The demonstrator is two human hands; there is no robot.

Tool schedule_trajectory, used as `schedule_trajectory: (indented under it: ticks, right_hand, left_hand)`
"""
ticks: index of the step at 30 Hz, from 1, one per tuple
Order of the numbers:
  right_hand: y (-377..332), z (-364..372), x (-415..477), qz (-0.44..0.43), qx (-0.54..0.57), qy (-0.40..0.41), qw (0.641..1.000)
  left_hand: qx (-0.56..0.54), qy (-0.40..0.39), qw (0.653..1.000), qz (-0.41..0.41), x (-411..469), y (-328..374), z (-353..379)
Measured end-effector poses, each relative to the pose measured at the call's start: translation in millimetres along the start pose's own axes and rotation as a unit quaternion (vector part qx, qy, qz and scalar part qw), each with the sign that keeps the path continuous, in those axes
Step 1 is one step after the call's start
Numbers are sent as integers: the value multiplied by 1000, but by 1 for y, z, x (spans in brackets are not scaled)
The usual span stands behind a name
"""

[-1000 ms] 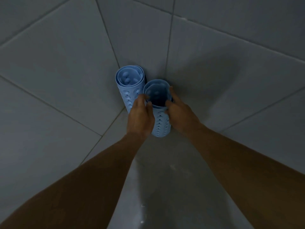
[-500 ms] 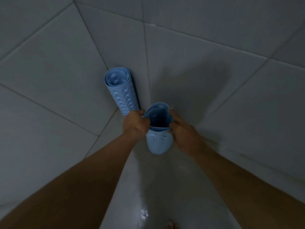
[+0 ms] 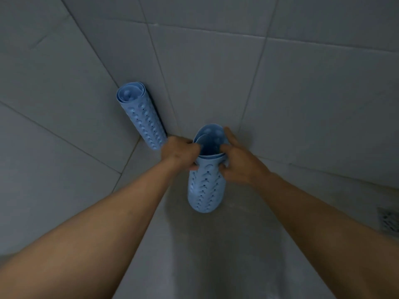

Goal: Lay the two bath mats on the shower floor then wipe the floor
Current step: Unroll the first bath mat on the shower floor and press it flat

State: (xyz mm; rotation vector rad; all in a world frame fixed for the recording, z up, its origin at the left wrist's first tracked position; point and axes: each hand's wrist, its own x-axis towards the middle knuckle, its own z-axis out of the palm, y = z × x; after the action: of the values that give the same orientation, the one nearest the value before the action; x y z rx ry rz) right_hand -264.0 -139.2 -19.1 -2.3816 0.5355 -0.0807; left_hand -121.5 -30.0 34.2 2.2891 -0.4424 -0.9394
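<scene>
Gripping rolled mat [image 3: 205,186] rim, left hand [image 3: 179,151], right hand [image 3: 239,165], second mat [image 3: 142,117] against wall [image 3: 64,83]

Blue rolled mat [image 3: 141,117] leans in corner; second rolled mat [image 3: 205,180] held upright.

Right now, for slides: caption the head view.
One rolled mat gripped by left hand and right hand; spare roll leans in corner.

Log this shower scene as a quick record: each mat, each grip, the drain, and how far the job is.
near mat: blue, rolled, gripped at its top end
far mat: blue, rolled, stands in the corner, untouched
left grip: holds near mat's rim
right grip: holds near mat's rim
drain: far right edge of view
progress: no mat unrolled yet
</scene>
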Motion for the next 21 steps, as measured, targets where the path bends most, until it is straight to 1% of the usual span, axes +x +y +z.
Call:
schedule_trajectory:
  ticks: [3, 5, 8, 14, 16, 18, 20, 21]
  right_hand:
    - [13, -1, -21, 21, 18, 27, 999]
    - [27, 2, -34, 29, 29, 48, 998]
    - [43, 12, -55, 44, 36, 76, 996]
    - [74, 24, -93, 49, 70, 114, 990]
    - [82, 22, -101, 53, 74, 111, 990]
    - [93, 21, -104, 53, 70, 107, 990]
    - [105, 19, -101, 56, 79, 114, 989]
    - [111, 19, -98, 54, 84, 122, 988]
  left_hand:
    - [54, -11, 998, 30, -12, -5, 23]
    - [60, -16, 997, 42, -15, -11, 41]
    - [10, -16, 999, 42, -22, -22, 65]
    - [-24, -42, 996, 78, -47, -31, 111]
    - [-83, -74, 992, 63, -45, -43, 124]
    - [-156, -87, 983, 30, -34, -56, 133]
    - [-184, -110, 977, 17, -16, -68, 141]
    - [-177, -122, 976, 22, -6, -72, 145]
